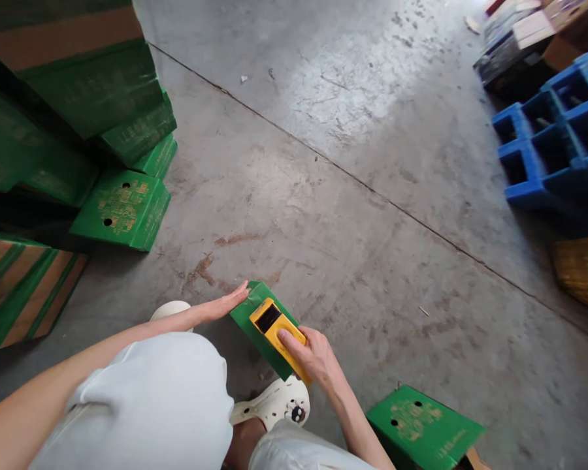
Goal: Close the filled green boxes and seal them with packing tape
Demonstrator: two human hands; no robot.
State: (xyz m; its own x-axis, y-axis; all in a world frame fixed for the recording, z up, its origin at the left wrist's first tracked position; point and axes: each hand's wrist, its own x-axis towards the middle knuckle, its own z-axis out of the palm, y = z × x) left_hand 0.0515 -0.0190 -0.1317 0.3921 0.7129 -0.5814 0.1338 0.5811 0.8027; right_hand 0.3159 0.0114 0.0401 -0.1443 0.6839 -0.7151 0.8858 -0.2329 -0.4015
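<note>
My right hand (310,352) is closed around a yellow handheld device (279,331) with a dark rectangular window at its far end. The thumb lies on top of its casing. Beneath the device is a narrow green cardboard piece (267,352), tilted above the floor; whether it is a box or a flat piece I cannot tell. At its upper left end, my left hand (231,300) has its fingers stretched out straight, the tips touching the cardboard edge. Part of the right hand's grip is hidden below the device.
Green cartons (120,209) are stacked on the left, beside a brown-and-green striped one (24,294). Another green carton (424,421) stands at lower right. Blue plastic pallets (551,140) and assorted boxes (524,39) lie at right. My white clog (279,399) rests on the concrete floor (294,196).
</note>
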